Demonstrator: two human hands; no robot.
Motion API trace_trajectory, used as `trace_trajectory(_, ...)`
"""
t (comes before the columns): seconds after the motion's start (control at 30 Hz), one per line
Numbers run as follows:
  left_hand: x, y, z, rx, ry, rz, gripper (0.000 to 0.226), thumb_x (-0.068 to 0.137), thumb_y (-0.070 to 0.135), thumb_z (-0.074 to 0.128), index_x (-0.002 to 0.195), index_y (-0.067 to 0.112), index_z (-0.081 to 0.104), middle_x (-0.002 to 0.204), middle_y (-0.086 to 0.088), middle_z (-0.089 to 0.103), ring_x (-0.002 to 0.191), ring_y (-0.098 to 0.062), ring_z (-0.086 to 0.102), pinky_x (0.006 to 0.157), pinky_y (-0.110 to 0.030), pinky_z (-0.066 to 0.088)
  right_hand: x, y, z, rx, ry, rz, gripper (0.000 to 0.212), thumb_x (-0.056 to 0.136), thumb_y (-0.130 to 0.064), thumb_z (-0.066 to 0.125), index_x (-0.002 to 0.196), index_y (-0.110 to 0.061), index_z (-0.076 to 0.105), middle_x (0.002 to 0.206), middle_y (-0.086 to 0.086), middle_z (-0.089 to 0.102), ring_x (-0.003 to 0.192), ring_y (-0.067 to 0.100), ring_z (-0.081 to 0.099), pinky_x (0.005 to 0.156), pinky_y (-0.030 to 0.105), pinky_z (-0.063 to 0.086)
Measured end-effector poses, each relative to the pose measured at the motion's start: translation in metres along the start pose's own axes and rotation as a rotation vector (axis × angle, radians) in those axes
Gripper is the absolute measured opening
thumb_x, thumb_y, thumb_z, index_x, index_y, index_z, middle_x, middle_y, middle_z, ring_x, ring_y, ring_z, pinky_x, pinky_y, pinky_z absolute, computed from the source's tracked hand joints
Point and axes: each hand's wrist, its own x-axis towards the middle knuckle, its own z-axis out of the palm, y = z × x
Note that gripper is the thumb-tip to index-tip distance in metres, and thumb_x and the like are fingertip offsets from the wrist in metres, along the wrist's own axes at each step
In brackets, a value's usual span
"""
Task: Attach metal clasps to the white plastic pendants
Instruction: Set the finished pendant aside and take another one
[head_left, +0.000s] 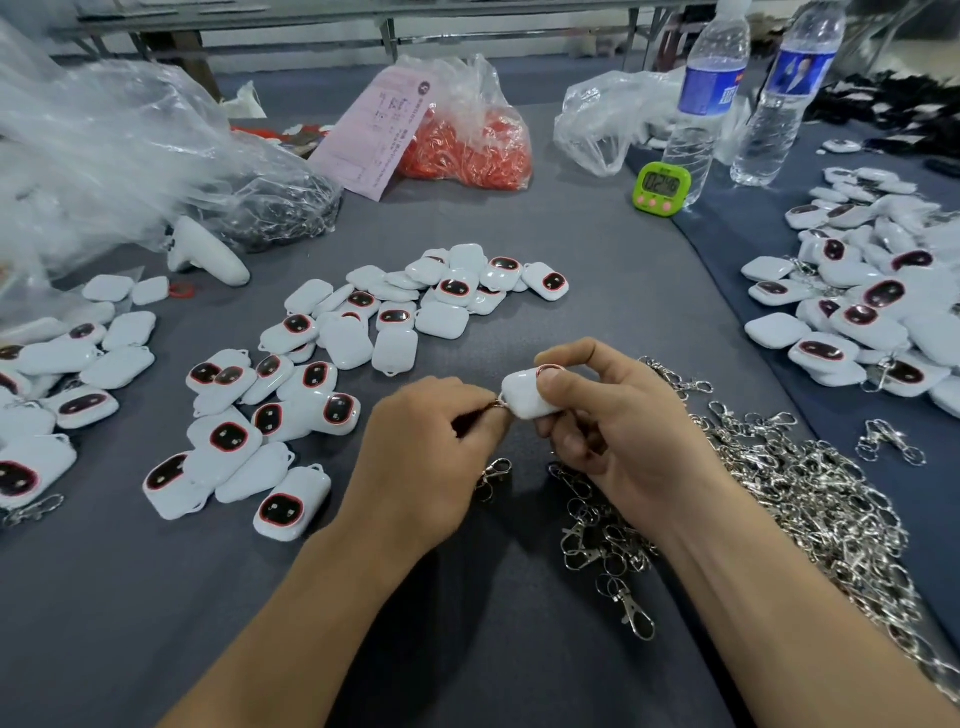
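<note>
The right hand (613, 431) is seen curled round one white pendant (524, 396), thumb pressed on its plain back, fingers tucked beneath. The pendant is held just above the table (467, 234), near the middle of the near edge. Its long axis is laid roughly left to right, and the loop corner is pointed left, toward the other hand. Only a sliver of red rim is shown at the far side; the face is turned away.

The left hand (415, 457) is closed in a pinch on a small metal ring (497, 405) right at that loop corner. Whether the ring is threaded through cannot be told: the fingertips hide the join. A clasp (493, 472) is seen just below the knuckles; its link to the ring is hidden.

A heap of clasps (805, 493) is spread toward the near right corner, partly covered by the right forearm and cut off at the frame's edge. Loose pendants (322, 374) are scattered left of centre, more are piled at the right edge (872, 312), and a green timer (664, 183) is stood further back.
</note>
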Motion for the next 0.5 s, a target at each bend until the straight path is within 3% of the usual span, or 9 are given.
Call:
trace_trajectory(0.03,0.0013,-0.0014,-0.0001,-0.185,-0.006,-0.106,0.013,0.085,0.033,0.072,0.074,0.031,0.076,0.065,0.010,0.067,0.064,-0.006,0.057,0.061,-0.023,0.042,0.0002,-0.0003,0.0003,0.011,-0.007,0.005,0.012,0.094,0.000,0.062,0.095,-0.012,0.062,0.059,0.017,0.058,0.036,0.013,0.037,0.042,0.022,0.016)
trace_trajectory(0.1,0.0055,-0.0014,-0.0010,-0.438,-0.008,-0.224,0.021,0.083,0.023,0.080,0.075,0.043,0.078,0.069,0.017,0.073,0.061,0.005,0.061,0.059,-0.010,0.044,0.0007,-0.0010,0.0003,0.045,-0.019,0.019,0.012,0.094,0.000,0.061,0.097,-0.011,0.063,0.061,0.018,0.057,0.037,0.013,0.036,0.039,0.019,0.020)
trace_trajectory(0.23,0.0110,-0.0004,0.0008,-0.652,-0.157,-0.321,0.016,0.089,0.021,0.074,0.076,0.028,0.082,0.051,0.009,0.054,0.053,-0.004,0.045,0.056,-0.010,0.038,0.0022,-0.0027,-0.0022,0.120,-0.042,0.046,0.011,0.096,-0.002,0.058,0.100,-0.011,0.062,0.059,0.014,0.057,0.038,0.012,0.037,0.037,0.018,0.022)
trace_trajectory(0.33,0.0093,0.0011,-0.0011,-0.833,-0.207,-0.376,0.014,0.081,0.028,0.072,0.075,0.019,0.082,0.056,-0.007,0.049,0.056,-0.008,0.040,0.059,-0.015,0.037,0.0011,-0.0022,-0.0022,0.170,-0.088,0.071,0.011,0.095,-0.003,0.058,0.100,-0.012,0.062,0.060,0.013,0.056,0.038,0.011,0.037,0.036,0.018,0.021)
trace_trajectory(0.4,0.0095,0.0006,-0.0036,-0.790,-0.153,-0.374,0.010,0.079,0.024,0.074,0.074,0.020,0.082,0.060,-0.008,0.055,0.055,-0.006,0.042,0.058,-0.016,0.036,0.0002,-0.0006,0.0000,0.144,-0.086,0.054,0.012,0.095,-0.003,0.059,0.100,-0.013,0.062,0.060,0.013,0.057,0.038,0.011,0.038,0.037,0.019,0.021)
trace_trajectory(0.5,0.0072,-0.0020,-0.0054,-0.371,-0.051,-0.216,0.014,0.083,0.019,0.076,0.069,0.018,0.078,0.055,0.008,0.058,0.055,-0.006,0.046,0.056,-0.019,0.035,-0.0009,0.0018,0.0032,-0.004,0.002,-0.065,0.013,0.094,-0.001,0.064,0.095,-0.014,0.063,0.060,0.010,0.061,0.040,0.013,0.040,0.040,0.022,0.024)
